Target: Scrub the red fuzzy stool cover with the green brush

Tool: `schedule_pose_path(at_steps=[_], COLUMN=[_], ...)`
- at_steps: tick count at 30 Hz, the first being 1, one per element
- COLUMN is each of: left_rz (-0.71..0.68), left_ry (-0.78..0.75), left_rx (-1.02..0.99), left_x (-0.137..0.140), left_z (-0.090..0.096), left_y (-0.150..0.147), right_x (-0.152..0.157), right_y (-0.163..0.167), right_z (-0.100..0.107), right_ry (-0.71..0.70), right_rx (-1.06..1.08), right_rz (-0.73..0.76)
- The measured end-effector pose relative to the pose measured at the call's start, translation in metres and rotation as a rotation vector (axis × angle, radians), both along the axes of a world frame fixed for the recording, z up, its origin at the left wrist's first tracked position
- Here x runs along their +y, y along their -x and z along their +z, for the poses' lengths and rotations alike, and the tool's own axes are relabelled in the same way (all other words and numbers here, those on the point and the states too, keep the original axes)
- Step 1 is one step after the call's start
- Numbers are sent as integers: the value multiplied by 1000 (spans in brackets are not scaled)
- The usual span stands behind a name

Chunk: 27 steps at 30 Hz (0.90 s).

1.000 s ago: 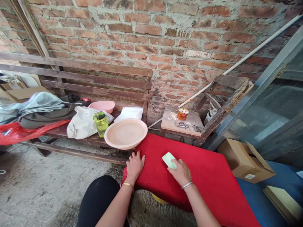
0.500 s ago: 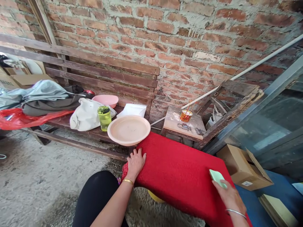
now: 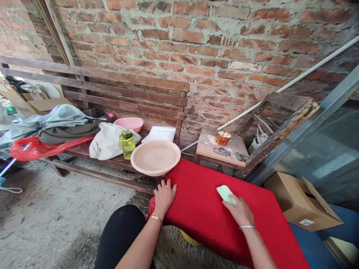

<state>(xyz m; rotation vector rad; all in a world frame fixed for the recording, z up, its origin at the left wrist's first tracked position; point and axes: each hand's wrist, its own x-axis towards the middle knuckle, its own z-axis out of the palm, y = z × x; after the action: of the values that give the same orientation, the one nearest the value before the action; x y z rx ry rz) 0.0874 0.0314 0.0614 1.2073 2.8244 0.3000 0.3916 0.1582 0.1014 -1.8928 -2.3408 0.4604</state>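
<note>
A red cloth (image 3: 200, 203) is spread over a long, low surface and hangs over its near edge. My left hand (image 3: 165, 197) lies on the cloth's left end with its fingers spread. In my right hand (image 3: 241, 213) is a pale green, flat block with rounded corners (image 3: 226, 194), held low over the middle of the cloth; whether it is soap or a scrubber I cannot tell. Its underside is hidden. Just beyond my left hand, a wide pale pink basin (image 3: 156, 172) sits at the end of the wooden bench.
On the wooden bench (image 3: 126, 76) stand a green bottle (image 3: 127, 145), a white bag (image 3: 102, 144) and a pink bowl (image 3: 131, 123). Behind the cloth, a small stool (image 3: 203, 149) bears a patterned cup (image 3: 223, 139) and a padlock (image 3: 221, 151). An open carton (image 3: 297, 209) is at right.
My right hand has moved left along the red cloth with the pale green block, from near the right end to the middle. My left hand stays on the cloth. The view has shifted slightly.
</note>
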Motion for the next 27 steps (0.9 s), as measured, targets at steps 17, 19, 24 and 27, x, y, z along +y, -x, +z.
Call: schedule_pose_path(at_steps=[17, 19, 24, 27], left_rz=[5, 3, 2, 5], left_ry=[1, -1, -15, -31], left_rx=[1, 2, -10, -10], left_x=[-1, -1, 0, 0], left_z=[1, 1, 0, 1], left_y=[-1, -1, -1, -1], right_x=[-35, -30, 11, 29], right_y=[105, 118, 47, -37], right_z=[2, -1, -3, 3], right_ry=[-49, -52, -5, 23], right_rx=[80, 90, 34, 2], right_rz=[245, 275, 85, -111])
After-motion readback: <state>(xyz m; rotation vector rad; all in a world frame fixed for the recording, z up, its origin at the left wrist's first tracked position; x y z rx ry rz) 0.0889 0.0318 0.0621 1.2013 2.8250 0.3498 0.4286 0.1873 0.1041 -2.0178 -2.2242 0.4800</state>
